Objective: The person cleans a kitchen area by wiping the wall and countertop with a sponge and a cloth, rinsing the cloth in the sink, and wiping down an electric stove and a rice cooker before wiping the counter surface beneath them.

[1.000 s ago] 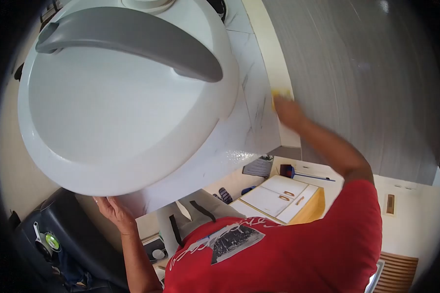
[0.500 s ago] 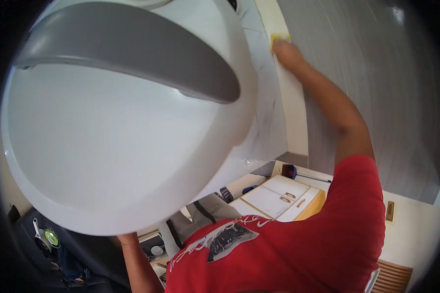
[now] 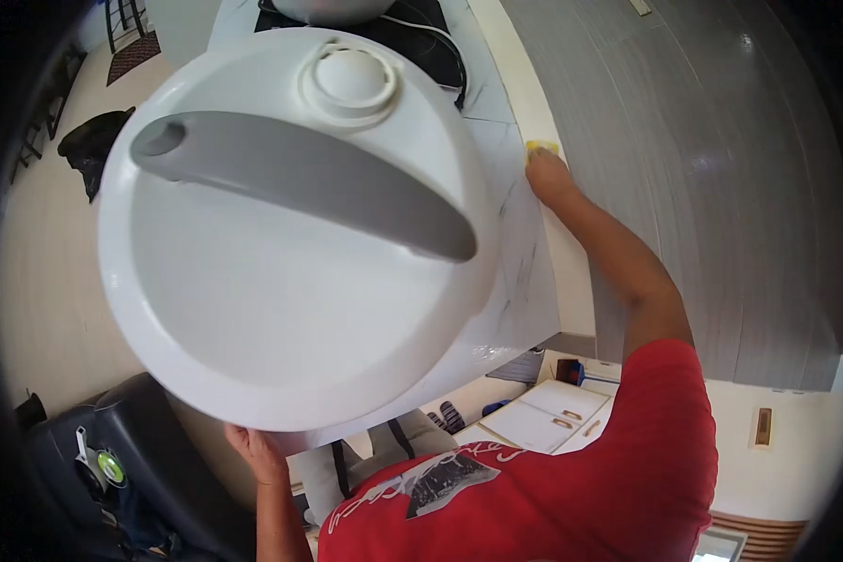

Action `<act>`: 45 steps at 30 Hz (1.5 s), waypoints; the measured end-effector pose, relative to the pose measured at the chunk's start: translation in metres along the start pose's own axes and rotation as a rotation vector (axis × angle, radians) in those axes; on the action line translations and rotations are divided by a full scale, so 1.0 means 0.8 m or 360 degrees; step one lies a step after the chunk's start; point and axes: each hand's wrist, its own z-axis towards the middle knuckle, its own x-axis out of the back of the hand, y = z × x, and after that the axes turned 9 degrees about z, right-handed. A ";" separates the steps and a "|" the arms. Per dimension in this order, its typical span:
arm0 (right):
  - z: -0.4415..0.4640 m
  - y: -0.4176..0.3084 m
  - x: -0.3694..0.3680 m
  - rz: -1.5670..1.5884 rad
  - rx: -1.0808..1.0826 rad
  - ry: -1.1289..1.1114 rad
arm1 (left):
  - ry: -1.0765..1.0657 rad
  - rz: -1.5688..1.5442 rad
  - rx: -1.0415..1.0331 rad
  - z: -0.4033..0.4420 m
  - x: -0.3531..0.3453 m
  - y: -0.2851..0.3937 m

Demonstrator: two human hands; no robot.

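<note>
A large round white lid (image 3: 281, 309) with a curved grey handle (image 3: 300, 178) and a round white knob (image 3: 349, 77) fills the middle of the view, over a marbled white counter (image 3: 520, 272). Beyond it, my right hand (image 3: 549, 176) is closed on a yellow sponge (image 3: 541, 147) at the cream strip (image 3: 571, 272) between counter and grey panelled surface. My left hand (image 3: 258, 456) is at the lid's lower edge, near the counter's near side, with its fingertips mostly hidden behind the rim.
A metal pot (image 3: 332, 7) stands on a black cooktop (image 3: 421, 47) with a white cord at the top. To the lower left is a black sofa (image 3: 150, 421) with a green-rimmed item (image 3: 110, 467). A white cabinet (image 3: 543, 412) and striped slippers (image 3: 451, 417) show below.
Since half a second ago, the view has shifted, bringing the knob, pot and cooktop into sight. My right hand with the sponge appears lower in the view. My left hand shows more.
</note>
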 end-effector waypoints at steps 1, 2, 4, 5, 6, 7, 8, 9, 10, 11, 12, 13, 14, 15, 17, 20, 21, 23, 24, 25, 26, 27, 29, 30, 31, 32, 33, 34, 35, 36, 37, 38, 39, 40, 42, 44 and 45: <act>-0.021 -0.006 -0.006 -0.0067 0.0068 0.0146 | 0.0074 -0.0118 0.0130 0.000 -0.001 0.009; -0.056 -0.026 0.000 0.0034 -0.0041 0.0063 | 0.0048 -0.0294 0.0215 0.012 0.008 0.010; -0.143 -0.061 0.013 0.0222 -0.0119 -0.0037 | -0.0057 -0.0262 0.0233 0.033 0.037 0.031; -0.177 -0.082 0.027 0.0356 -0.0439 -0.0333 | -0.0146 -0.0213 0.0242 0.048 0.053 0.038; -0.208 -0.096 0.037 0.0351 -0.0462 -0.0363 | -0.0163 -0.0193 0.0248 0.060 0.075 0.031; -0.225 -0.106 0.043 0.0355 -0.0472 -0.0388 | -0.0161 -0.0190 0.0212 0.073 0.102 0.027; -0.224 -0.111 0.040 0.0252 -0.0668 -0.0531 | -0.0178 -0.0144 0.0212 0.088 0.130 0.024; -0.229 -0.114 0.045 0.0148 -0.0864 -0.0685 | -0.0199 -0.0098 0.0221 0.098 0.164 0.026; -0.228 -0.116 0.055 0.0102 -0.0886 -0.0545 | -0.0213 -0.0022 0.0194 0.109 0.202 0.033; -0.211 -0.117 0.068 0.0057 -0.0905 -0.0384 | -0.0182 -0.0016 0.0155 0.124 0.239 0.034; -0.188 -0.122 0.088 0.0081 -0.1005 -0.0117 | -0.0130 0.0014 0.0133 0.138 0.281 0.032; -0.165 -0.122 0.107 0.0111 -0.1115 0.0141 | -0.0089 0.0051 0.0111 0.154 0.315 0.032; -0.143 -0.113 0.130 0.0088 -0.1181 0.0248 | -0.0037 0.0045 0.0103 0.170 0.344 0.039; -0.128 -0.109 0.153 0.0067 -0.1249 0.0346 | -0.0038 0.0060 0.0065 0.185 0.364 0.048; -0.105 -0.115 0.214 0.0516 -0.1523 0.0762 | 0.0055 0.0035 -0.0006 0.225 0.381 0.060; -0.081 -0.074 0.267 0.1642 -0.2214 0.0993 | -0.0077 -0.0074 -0.0128 0.300 0.356 0.067; -0.079 -0.044 0.259 0.2174 -0.2379 0.1207 | -0.0170 -0.0101 -0.0181 0.326 0.337 0.072; -0.074 -0.012 0.263 0.2488 -0.2571 0.1603 | -0.0317 -0.0121 -0.0259 0.368 0.292 0.105; -0.072 -0.009 0.277 0.2582 -0.2656 0.1817 | -0.0457 -0.0122 -0.0313 0.387 0.268 0.126; -0.071 -0.007 0.288 0.2674 -0.2732 0.2034 | -0.0592 -0.0119 -0.0364 0.408 0.249 0.145; -0.074 -0.002 0.286 0.2679 -0.2766 0.2070 | -0.0625 -0.0102 -0.0392 0.434 0.232 0.164; -0.081 0.002 0.281 0.1489 -0.2728 0.1199 | -0.0713 -0.0105 -0.0474 0.457 0.216 0.183; -0.081 -0.008 0.274 0.0430 -0.2424 0.0312 | -0.0841 -0.0065 -0.0564 0.502 0.204 0.206; -0.056 -0.022 0.300 0.0425 -0.2524 0.0081 | -0.0803 -0.0062 -0.0567 0.532 0.197 0.216; -0.033 -0.028 0.319 0.0413 -0.2611 -0.0158 | -0.0766 -0.0068 -0.0561 0.563 0.190 0.227; -0.015 -0.028 0.314 0.0421 -0.2638 -0.0188 | -0.0736 -0.0074 -0.0500 0.591 0.189 0.233; 0.002 -0.022 0.302 0.0397 -0.2638 -0.0363 | -0.0735 -0.0078 -0.0496 0.621 0.188 0.236; 0.015 -0.006 0.288 0.0365 -0.2642 -0.0525 | -0.0710 -0.0029 -0.0475 0.648 0.182 0.238; 0.026 0.012 0.266 0.0261 -0.2498 -0.0578 | -0.0685 0.0027 -0.0443 0.673 0.175 0.244; 0.032 0.030 0.237 0.0165 -0.2348 -0.0639 | -0.0718 0.0000 -0.0417 0.697 0.163 0.251; 0.041 0.042 0.221 0.0156 -0.2381 -0.0677 | -0.0745 0.0006 -0.0454 0.717 0.144 0.261; 0.050 0.048 0.205 0.0184 -0.2391 -0.0615 | -0.0795 0.0045 -0.0477 0.733 0.122 0.278; 0.058 0.045 0.195 0.0215 -0.2412 -0.0557 | -0.0855 0.0087 -0.0506 0.751 0.096 0.292; 0.060 0.044 0.188 0.0237 -0.2440 -0.0490 | -0.0958 0.0071 -0.0562 0.779 0.067 0.295; 0.124 -0.017 0.263 0.0687 -0.2840 -0.0385 | -0.1109 0.0102 -0.0595 0.809 0.006 0.311; 0.144 -0.022 0.246 0.0765 -0.3012 -0.0318 | -0.1243 0.0135 -0.0613 0.839 -0.063 0.326; 0.145 -0.025 0.231 0.0765 -0.3080 -0.0312 | -0.1317 0.0127 -0.0714 0.852 -0.098 0.328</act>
